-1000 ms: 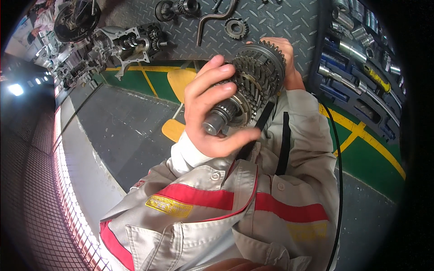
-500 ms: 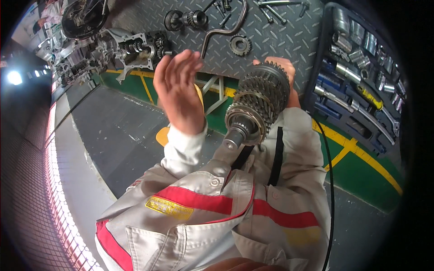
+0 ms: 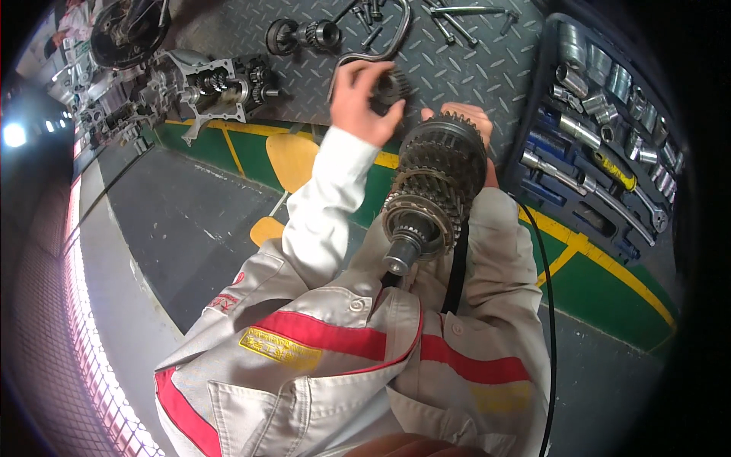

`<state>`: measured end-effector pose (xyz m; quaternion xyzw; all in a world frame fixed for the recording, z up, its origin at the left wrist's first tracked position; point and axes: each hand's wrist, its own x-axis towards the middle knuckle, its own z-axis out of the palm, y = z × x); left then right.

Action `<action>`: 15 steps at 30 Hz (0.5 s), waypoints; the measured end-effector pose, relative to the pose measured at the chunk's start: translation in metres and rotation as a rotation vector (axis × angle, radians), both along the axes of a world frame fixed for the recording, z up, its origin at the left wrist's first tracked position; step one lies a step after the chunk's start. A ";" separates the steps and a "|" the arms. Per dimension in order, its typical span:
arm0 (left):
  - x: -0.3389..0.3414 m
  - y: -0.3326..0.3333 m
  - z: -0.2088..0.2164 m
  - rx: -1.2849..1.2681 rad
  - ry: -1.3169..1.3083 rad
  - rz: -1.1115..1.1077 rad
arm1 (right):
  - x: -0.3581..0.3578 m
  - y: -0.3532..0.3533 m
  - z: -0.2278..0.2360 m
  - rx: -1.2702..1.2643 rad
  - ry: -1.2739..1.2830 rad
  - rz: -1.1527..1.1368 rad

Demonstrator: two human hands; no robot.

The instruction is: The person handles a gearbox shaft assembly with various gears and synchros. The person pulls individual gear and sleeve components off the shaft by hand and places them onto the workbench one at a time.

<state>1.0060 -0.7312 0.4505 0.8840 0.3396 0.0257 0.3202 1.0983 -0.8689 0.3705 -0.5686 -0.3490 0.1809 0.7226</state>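
Upright before my chest stands a transmission gear shaft point(image 3: 434, 171), a stack of dark toothed gears with a bare shaft end point(image 3: 400, 255) pointing toward me. My right hand point(image 3: 474, 122) grips its far end; the gears hide most of the fingers. On the chequered metal bench top point(image 3: 457, 76), my left hand point(image 3: 362, 103) curls around a small loose gear point(image 3: 391, 87), which sits between thumb and fingertips. Beside that hand lies a bent metal bar point(image 3: 396, 42).
A shorter gear shaft point(image 3: 303, 36), bolts point(image 3: 373, 34) and a T-handle wrench point(image 3: 476, 11) lie farther back. At left rests an opened gearbox housing point(image 3: 221, 87). A socket set case point(image 3: 525, 179) is at right. A yellow stool point(image 3: 293, 160) stands below the bench edge, and a black cable point(image 3: 550, 305) hangs at right.
My left hand has moved right and forward, from in front of the bench to the small gear, which has shifted slightly toward me. My right hand still holds the gear shaft.
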 end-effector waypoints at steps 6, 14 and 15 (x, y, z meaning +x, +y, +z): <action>-0.002 -0.018 0.151 -0.316 -0.459 0.257 | -0.002 -0.007 -0.011 0.071 0.041 0.011; 0.015 -0.050 0.194 -0.120 -0.339 -0.271 | -0.001 -0.002 -0.012 0.156 0.049 0.048; 0.018 -0.052 0.192 -0.078 -0.330 -0.279 | 0.000 -0.002 -0.010 0.177 0.082 0.078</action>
